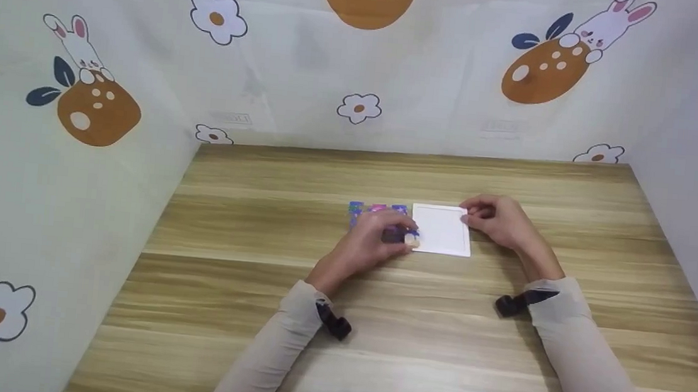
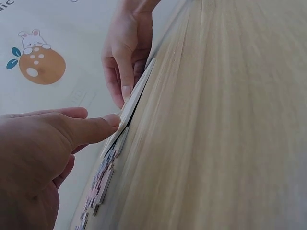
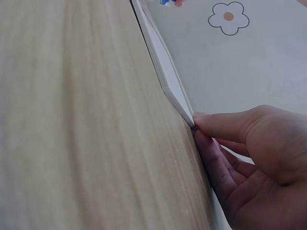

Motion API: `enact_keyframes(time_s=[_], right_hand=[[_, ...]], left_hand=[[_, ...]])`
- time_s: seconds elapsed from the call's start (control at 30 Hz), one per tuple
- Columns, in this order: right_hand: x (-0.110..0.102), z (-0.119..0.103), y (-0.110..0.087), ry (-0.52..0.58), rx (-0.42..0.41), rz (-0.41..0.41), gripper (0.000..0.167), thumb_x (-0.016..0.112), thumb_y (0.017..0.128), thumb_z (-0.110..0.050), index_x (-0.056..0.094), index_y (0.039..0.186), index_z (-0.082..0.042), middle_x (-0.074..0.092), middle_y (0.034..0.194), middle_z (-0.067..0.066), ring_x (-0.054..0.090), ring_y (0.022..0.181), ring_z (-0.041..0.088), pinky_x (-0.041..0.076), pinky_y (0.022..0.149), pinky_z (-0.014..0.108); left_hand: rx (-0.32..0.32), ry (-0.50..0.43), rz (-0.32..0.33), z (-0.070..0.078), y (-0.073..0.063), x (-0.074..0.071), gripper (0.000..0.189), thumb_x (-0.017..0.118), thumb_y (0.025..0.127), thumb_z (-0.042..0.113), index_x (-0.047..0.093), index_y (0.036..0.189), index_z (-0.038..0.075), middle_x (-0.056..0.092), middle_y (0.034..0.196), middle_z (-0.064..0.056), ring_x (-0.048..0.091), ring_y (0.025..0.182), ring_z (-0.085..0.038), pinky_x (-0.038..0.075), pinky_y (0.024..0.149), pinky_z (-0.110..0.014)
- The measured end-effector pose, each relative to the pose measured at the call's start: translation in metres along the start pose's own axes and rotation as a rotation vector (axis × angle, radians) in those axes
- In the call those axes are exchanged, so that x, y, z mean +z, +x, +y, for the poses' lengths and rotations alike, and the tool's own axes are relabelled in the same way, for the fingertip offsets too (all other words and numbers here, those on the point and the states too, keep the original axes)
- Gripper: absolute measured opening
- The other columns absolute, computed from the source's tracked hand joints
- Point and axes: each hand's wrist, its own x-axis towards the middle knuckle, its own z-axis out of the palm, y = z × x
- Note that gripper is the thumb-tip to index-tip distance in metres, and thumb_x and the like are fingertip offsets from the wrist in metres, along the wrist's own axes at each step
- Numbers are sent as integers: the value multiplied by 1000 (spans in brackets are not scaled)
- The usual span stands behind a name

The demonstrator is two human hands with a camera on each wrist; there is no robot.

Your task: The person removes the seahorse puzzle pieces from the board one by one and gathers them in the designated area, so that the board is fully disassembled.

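A white square puzzle tray (image 1: 441,229) with a raised rim lies on the wooden table. My right hand (image 1: 498,220) pinches its far right corner between thumb and fingers; the right wrist view shows the thumb (image 3: 218,125) on top of the rim. My left hand (image 1: 374,236) is at the tray's left edge, thumb and index finger around a small blue and beige jigsaw piece (image 1: 411,239). Beneath and behind that hand lie several colourful jigsaw pieces (image 1: 355,207), partly hidden by it. In the left wrist view the pieces (image 2: 101,179) lie flat beside the tray (image 2: 139,91).
The wood-grain table (image 1: 244,243) reaches a patterned wall covering (image 1: 287,108) close behind the tray. Side walls stand to the left and right. Each sleeve cuff carries a black wrist camera, one on the left (image 1: 335,322) and one on the right (image 1: 513,305).
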Motion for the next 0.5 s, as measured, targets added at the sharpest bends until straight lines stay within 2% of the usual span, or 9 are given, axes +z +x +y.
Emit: enact_keyframes(time_s=[0.3, 0.5], right_hand=[[0, 1, 0, 11, 6, -2, 29, 79, 99, -12, 77, 126, 1, 76, 108, 21, 69, 94, 15, 51, 79, 9], [0, 0, 0, 10, 3, 0, 28, 78, 99, -10, 77, 125, 1, 76, 107, 20, 68, 91, 10, 52, 79, 9]], left_hand=[[0, -70, 66, -8, -16, -18, 37, 89, 87, 4, 78, 121, 8, 80, 121, -6, 76, 105, -25, 65, 94, -40], [-69, -33, 93, -15, -26, -31, 47, 88, 86, 2, 75, 131, 10, 78, 129, -9, 74, 117, -24, 59, 109, -41]])
